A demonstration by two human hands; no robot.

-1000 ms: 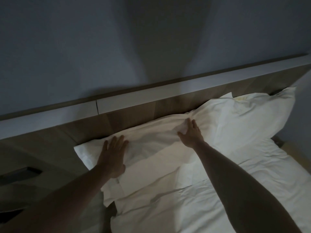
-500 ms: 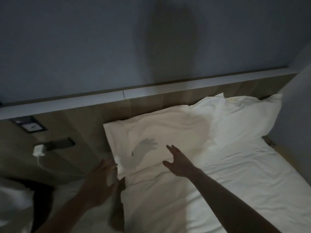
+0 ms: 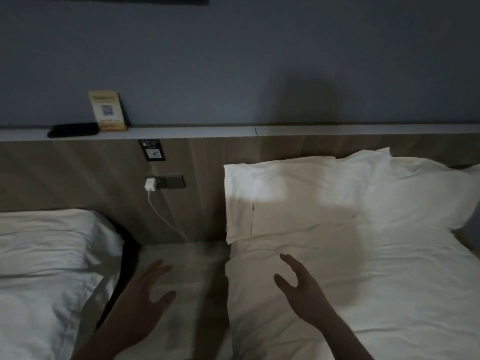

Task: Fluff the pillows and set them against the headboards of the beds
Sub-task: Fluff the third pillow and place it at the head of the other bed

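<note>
My left hand (image 3: pixel 145 294) and right hand (image 3: pixel 298 284) hover spread and empty above the gap between the beds. Two pillows (image 3: pixel 298 196) already lean on the headboard (image 3: pixel 78 175) of the right bed (image 3: pixel 389 294). For the left bed (image 3: pixel 39 255), I should grip its pillow at both ends and shake evenly. The room is dim; a charger (image 3: pixel 150 184) hangs plugged in.

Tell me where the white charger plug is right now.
In the head view, left of centre: the white charger plug sits in the dark socket strip on the wooden headboard, between the two beds.
</note>
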